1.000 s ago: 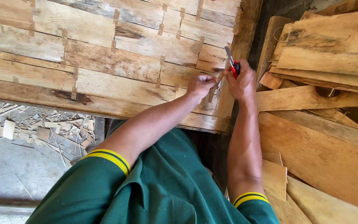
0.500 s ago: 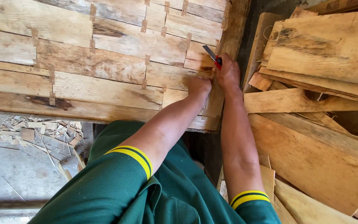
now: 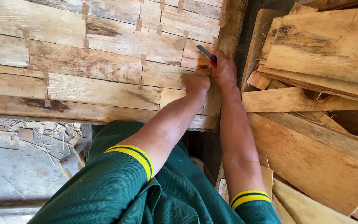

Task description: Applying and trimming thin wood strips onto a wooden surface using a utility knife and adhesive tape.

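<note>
My right hand (image 3: 224,72) grips a red-handled utility knife (image 3: 208,54) with its blade pointing up and left, at the right edge of a patched sheet of thin wood veneer strips (image 3: 104,62). My left hand (image 3: 197,83) is closed and presses on the veneer just left of the right hand, the two nearly touching. Small paper-like tabs (image 3: 142,59) join the veneer strips at their seams. Both forearms reach out from green sleeves with yellow bands.
A pile of rough wooden boards (image 3: 324,54) lies to the right, with more boards (image 3: 311,161) below. A thick plank edge (image 3: 233,25) borders the veneer sheet. Wood scraps and splinters (image 3: 34,137) litter the grey floor at lower left.
Both hands have stayed together at the veneer's right edge. The knife now shows more blade above my right fist. The view has shifted slightly.
</note>
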